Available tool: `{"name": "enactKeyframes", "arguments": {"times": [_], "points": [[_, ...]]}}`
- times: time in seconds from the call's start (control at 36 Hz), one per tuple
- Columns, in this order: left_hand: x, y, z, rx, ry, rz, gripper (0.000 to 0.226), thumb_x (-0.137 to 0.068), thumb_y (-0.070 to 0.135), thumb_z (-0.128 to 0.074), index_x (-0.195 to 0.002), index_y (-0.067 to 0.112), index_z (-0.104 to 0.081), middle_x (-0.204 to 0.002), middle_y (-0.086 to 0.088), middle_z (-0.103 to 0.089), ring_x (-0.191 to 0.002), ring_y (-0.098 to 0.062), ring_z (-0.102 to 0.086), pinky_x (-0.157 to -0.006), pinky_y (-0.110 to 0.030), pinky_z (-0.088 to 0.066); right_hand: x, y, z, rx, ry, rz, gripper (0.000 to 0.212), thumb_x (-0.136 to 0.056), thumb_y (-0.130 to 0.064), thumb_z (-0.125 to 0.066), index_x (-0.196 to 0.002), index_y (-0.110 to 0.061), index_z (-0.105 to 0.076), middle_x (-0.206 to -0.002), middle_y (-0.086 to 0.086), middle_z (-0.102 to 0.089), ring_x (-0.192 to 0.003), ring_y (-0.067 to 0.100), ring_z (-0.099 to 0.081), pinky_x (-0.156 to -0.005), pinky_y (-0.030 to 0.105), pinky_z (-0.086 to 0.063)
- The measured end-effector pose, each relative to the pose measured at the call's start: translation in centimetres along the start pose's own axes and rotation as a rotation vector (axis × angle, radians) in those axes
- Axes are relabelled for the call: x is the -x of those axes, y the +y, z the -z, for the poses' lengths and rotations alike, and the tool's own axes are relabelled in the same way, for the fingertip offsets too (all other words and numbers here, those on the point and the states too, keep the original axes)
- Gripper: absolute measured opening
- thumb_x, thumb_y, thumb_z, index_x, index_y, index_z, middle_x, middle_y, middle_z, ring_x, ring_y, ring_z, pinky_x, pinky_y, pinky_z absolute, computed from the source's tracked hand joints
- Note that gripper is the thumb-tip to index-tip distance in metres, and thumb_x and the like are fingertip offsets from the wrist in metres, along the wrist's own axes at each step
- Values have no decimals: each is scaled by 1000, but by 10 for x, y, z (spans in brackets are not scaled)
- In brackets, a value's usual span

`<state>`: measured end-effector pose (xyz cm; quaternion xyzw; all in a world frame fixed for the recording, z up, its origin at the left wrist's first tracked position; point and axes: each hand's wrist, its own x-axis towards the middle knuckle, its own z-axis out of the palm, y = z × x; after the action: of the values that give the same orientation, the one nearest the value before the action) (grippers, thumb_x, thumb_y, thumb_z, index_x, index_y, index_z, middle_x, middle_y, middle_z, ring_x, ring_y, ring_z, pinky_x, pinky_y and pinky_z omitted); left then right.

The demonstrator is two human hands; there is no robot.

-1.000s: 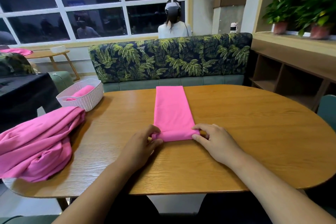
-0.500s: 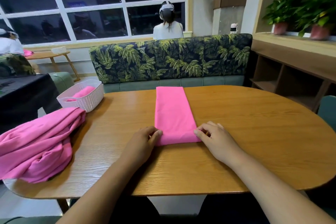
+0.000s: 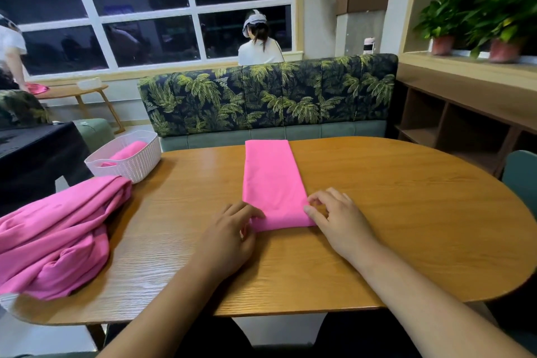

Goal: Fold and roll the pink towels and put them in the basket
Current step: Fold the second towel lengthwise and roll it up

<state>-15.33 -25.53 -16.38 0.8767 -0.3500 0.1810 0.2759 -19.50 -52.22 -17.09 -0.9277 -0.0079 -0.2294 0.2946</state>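
Towel lies as a long folded strip mid-frame on the counter. Left hand and right hand curl their fingers onto its near corners, pinching. Soft, light and limp, so it likely slides on wood. Hold both corners evenly and roll tight.

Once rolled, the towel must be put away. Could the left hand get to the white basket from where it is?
Probably yes. The basket stands at the table's left edge, on the left hand's side, bare tabletop between them; the loose towel pile lies beside that path, not across it.
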Motion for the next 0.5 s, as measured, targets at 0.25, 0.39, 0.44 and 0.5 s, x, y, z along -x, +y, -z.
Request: {"name": "enactKeyframes", "arguments": {"times": [0.25,0.39,0.44,0.5], "points": [[1,-8,5,42,-67,21,38,-84,29,-74,-122,32,-70,-110,27,-55,-104,-2,-58,-96,-28,-49,4,1,5,2,-7,115,20,-90,-34,-73,-110,-32,-71,-115,-19,-64,-111,8,-54,-100,35,-46],[-3,-15,4,56,-103,82,43,-89,26,-76,-131,33,-68,-121,23,-58,-107,-1,-60,-98,-19,-45,1,3,9,-11,-105,57,38,-89,-32,-78,-126,-34,-69,-123,-21,-62,-111,5,-51,-100,25,-40],[-6,-15,2,59,-109,116,44,-91,24,-76,-133,34,-67,-121,25,-57,-104,-1,-59,-92,-15,-42,-2,4,8,-52,-125,29,40,-90,-32,-78,-129,-34,-69,-120,-20,-61,-103,2,-53,-91,18,-39],[-8,-16,1,66,-111,145,43,-93,26,-75,-133,36,-66,-119,27,-57,-97,1,-58,-87,-15,-43,-3,5,7,-87,-144,-6,41,-91,-34,-78,-130,-36,-68,-120,-18,-62,-95,-1,-54,-83,10,-37]]}}
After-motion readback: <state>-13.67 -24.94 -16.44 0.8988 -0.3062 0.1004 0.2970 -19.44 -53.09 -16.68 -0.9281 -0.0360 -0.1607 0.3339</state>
